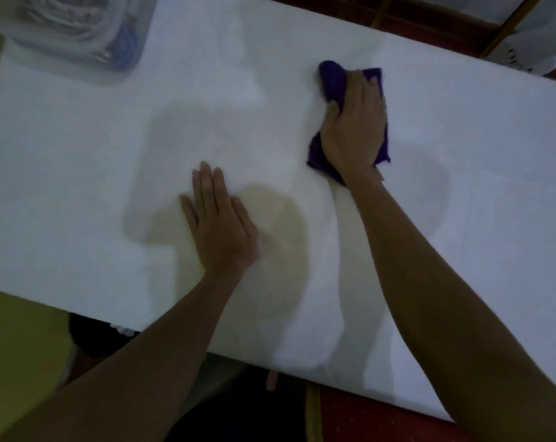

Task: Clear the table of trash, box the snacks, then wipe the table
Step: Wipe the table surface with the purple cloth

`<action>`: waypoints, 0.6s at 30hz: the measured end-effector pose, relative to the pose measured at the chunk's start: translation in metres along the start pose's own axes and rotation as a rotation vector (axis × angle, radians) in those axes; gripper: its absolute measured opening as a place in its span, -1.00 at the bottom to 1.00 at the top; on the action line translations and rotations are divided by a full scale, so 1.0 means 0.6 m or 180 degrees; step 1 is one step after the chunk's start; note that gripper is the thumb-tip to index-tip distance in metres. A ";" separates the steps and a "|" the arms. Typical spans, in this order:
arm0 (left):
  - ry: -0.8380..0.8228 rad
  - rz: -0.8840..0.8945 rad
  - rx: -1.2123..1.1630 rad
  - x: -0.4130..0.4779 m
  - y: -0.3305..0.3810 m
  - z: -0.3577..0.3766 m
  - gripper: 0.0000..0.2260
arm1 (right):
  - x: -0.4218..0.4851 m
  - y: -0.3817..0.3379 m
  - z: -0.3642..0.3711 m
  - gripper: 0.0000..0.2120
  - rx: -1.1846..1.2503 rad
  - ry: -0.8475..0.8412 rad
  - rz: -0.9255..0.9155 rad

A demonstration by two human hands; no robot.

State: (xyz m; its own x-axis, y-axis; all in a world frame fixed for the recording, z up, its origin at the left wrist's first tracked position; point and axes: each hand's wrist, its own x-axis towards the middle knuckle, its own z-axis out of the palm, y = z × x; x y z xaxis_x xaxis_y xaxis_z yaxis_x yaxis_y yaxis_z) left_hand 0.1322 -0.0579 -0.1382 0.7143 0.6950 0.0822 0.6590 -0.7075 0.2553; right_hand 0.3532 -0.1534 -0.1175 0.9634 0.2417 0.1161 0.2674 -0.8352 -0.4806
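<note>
White and broad, the surface [79, 154] fills most of the view and runs slantwise from the upper left to the lower right, with soft shadows of the person's arms falling across its middle. Red floor [366, 419] shows below its near edge. At the far left corner a clear plastic box [79, 30] sits on the surface; its contents are too blurred to name. A white bag [538, 36] with dark lettering stands beyond the far right edge.

The right hand [355, 122] lies palm down on a purple cloth [332, 79] right of centre, toward the far side. Its fingers are laid close together across the fabric and its thumb rests against a bunched fold. The cloth sticks out past the fingertips and beside the wrist.

The left hand [221, 224] rests flat on the bare surface nearer the person, well apart from the cloth, fingers straight and slightly spread, holding nothing.
</note>
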 end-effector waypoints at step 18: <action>0.0435 0.0164 -0.0171 -0.008 -0.015 0.012 -0.57 | -0.180 0.026 -0.036 -0.53 0.0040 -0.0326 -0.0401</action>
State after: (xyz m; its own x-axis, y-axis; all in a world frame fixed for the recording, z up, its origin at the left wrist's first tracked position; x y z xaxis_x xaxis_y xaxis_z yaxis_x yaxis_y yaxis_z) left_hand 0.1242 -0.0558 -0.1478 0.7057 0.6715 0.2258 0.6062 -0.7373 0.2982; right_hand 0.2540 -0.2031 -0.1189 0.9151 0.3937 0.0872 0.3851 -0.7890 -0.4788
